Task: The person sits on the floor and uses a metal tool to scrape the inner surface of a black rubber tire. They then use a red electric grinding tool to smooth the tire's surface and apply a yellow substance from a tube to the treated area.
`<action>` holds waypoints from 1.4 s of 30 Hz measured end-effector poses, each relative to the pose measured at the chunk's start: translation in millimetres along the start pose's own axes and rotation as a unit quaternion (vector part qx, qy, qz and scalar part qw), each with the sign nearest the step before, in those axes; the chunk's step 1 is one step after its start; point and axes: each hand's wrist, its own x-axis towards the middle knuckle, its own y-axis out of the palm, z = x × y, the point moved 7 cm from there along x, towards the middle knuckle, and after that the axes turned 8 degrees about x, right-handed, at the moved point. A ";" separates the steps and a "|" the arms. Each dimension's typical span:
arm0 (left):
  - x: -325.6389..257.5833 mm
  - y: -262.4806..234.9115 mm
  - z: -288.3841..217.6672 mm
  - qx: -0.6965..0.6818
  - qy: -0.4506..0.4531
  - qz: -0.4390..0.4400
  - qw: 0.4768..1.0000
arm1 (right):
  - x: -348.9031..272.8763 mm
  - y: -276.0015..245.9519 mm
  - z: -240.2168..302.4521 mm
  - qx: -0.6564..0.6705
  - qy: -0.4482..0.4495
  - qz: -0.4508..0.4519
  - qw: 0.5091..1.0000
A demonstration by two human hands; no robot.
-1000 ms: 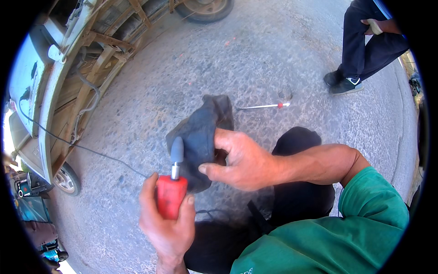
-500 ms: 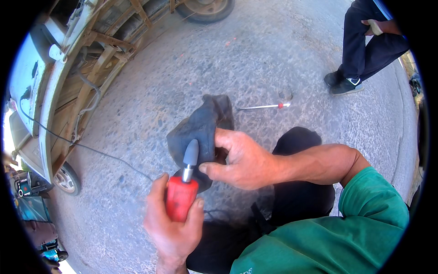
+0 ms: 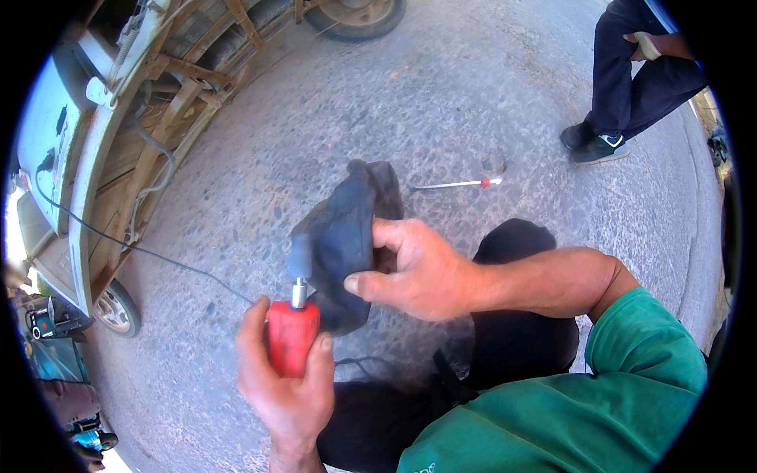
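Note:
My left hand (image 3: pixel 285 394) is wrapped round a red die grinder (image 3: pixel 292 339) with a metal collet. Its grey cone-shaped bit (image 3: pixel 300 258) is blurred and points up beside the left edge of a folded black rubber piece (image 3: pixel 339 232) that looks like an inner tube. Whether bit and rubber touch, I cannot tell. My right hand (image 3: pixel 422 272) comes in from the right and grips the rubber's right edge, thumb on the near face, the other fingers partly hidden behind it.
On the concrete ground beyond lies a thin rod-like tool (image 3: pixel 457 185) with a red collar. A dark cable (image 3: pixel 173 262) runs in from a raised, stripped vehicle body (image 3: pixel 118 150) at left. Another person's legs (image 3: pixel 623 87) stand at far right. My bent knee (image 3: pixel 516 240) is nearby.
My left hand has moved the die grinder left and slightly down, so its bit has gone from the rubber's middle to its left edge. My right hand has barely shifted.

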 end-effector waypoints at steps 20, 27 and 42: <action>-1.2 6.4 -6.6 0.043 0.049 0.034 0.997 | 1.0 3.4 -4.1 0.038 0.020 0.003 0.999; 0.8 1.6 -1.5 0.002 0.005 0.019 1.000 | 1.8 0.2 -2.1 0.019 0.012 0.001 1.000; 0.2 5.1 4.4 0.003 0.004 0.010 1.000 | 0.5 0.7 -3.9 0.006 0.020 0.006 1.000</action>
